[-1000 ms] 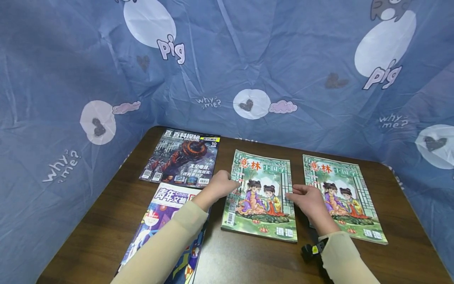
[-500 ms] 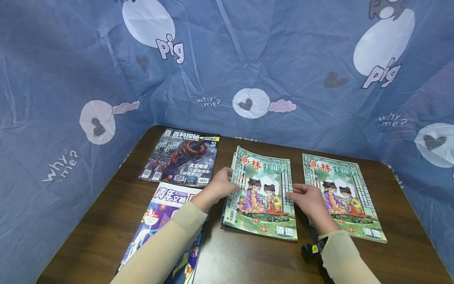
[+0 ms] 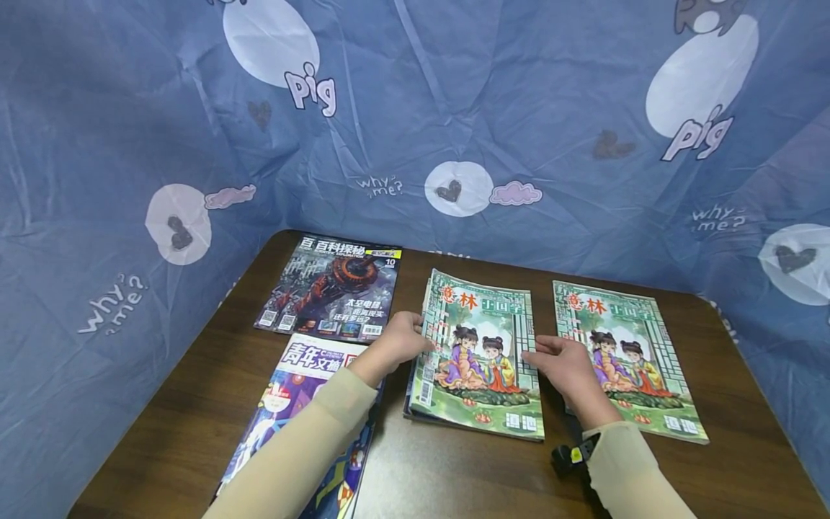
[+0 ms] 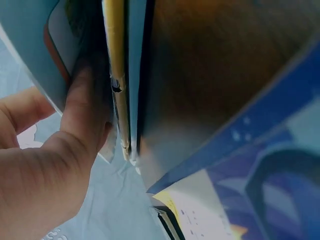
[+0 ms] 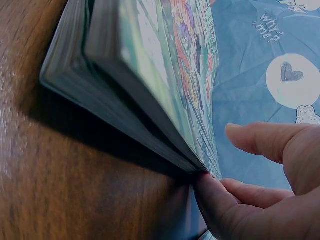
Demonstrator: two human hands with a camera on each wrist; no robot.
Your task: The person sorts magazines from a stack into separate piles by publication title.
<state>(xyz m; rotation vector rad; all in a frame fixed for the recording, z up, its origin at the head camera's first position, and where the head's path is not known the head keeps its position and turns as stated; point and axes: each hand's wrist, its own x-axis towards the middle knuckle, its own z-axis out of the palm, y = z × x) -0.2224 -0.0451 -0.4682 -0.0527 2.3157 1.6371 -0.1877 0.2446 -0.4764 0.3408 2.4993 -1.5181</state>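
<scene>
My left hand point(image 3: 400, 339) pinches the left edge of a green magazine point(image 3: 483, 404) with two cartoon children on its cover. That edge stands a little raised above the magazines underneath, whose darker border shows at the lower left. In the left wrist view, fingers point(image 4: 80, 110) reach between the raised magazine point(image 4: 25, 25) and the spines point(image 4: 119, 95) below. My right hand point(image 3: 569, 369) is at the opposite edge. The right wrist view shows its fingertips point(image 5: 207, 187) touching the stack's corner, low by the table, while the thumb point(image 5: 255, 137) stays apart from the cover.
A matching green magazine point(image 3: 642, 367) lies to the right, partly behind my right hand. At the back left is a dark magazine point(image 3: 340, 288) with a red machine; a purple magazine point(image 3: 279, 404) lies nearer, under my left forearm. Patterned blue cloth point(image 3: 389, 108) hangs behind the brown table point(image 3: 415, 476).
The top green magazine's left edge has risen with my left hand and dipped slightly since half a second ago, uncovering the stack's edge below. My right hand has hardly moved.
</scene>
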